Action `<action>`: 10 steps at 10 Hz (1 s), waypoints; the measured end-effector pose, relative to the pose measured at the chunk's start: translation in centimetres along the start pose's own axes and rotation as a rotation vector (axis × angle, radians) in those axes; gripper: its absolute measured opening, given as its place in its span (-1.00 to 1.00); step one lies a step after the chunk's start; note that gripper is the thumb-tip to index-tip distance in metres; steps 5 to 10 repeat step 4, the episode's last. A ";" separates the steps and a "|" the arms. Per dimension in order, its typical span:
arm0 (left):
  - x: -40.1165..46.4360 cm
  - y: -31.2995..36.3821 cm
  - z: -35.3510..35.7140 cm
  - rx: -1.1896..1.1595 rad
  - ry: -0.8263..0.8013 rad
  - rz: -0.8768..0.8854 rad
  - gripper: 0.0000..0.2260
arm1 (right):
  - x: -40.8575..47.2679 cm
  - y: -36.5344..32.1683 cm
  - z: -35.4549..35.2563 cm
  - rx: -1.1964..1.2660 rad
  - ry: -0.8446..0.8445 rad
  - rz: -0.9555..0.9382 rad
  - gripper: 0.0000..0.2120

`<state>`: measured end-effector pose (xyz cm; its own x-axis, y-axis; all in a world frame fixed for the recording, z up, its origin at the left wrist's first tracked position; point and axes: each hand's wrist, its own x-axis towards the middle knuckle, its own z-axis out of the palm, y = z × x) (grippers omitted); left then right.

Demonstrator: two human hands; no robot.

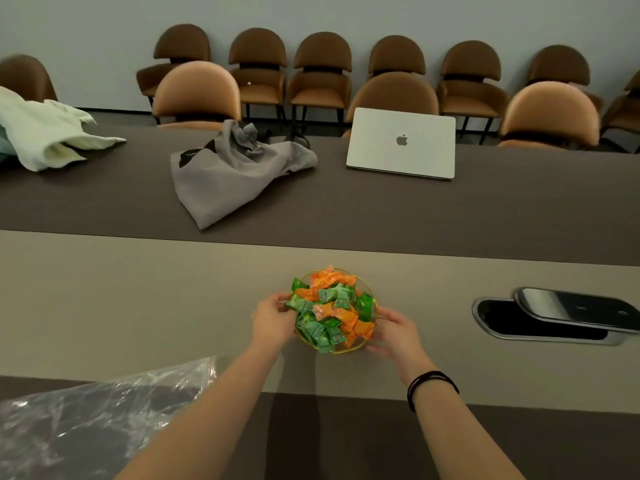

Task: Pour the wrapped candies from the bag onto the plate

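Observation:
A clear glass plate with a gold rim (370, 292) sits on the beige strip of the table, heaped with green and orange wrapped candies (332, 308). My left hand (273, 318) grips the plate's left edge, fingertips touching a green candy there. My right hand (394, 329) holds the plate's right edge, with a black band on its wrist. The clear plastic zip bag (93, 414) lies flat and crumpled at the lower left, apart from both hands; no candies show inside it.
A cable hatch with a raised black lid (557, 317) is set into the table to the right. Farther back lie a grey cloth bag (235, 171), a closed silver laptop (401, 142) and pale green cloth (45, 133). Brown chairs line the far side.

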<state>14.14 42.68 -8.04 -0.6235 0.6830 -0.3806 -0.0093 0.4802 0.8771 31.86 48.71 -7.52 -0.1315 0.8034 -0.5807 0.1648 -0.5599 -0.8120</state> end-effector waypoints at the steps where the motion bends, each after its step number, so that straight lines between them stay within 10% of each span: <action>1: 2.1 -1.0 0.6 0.025 0.024 0.017 -0.67 | 1.6 0.3 0.5 0.004 -0.007 0.011 -0.68; 10: 1.9 -1.2 -0.1 0.076 0.052 0.037 -0.61 | 1.1 1.0 1.0 -0.003 0.093 -0.035 -0.61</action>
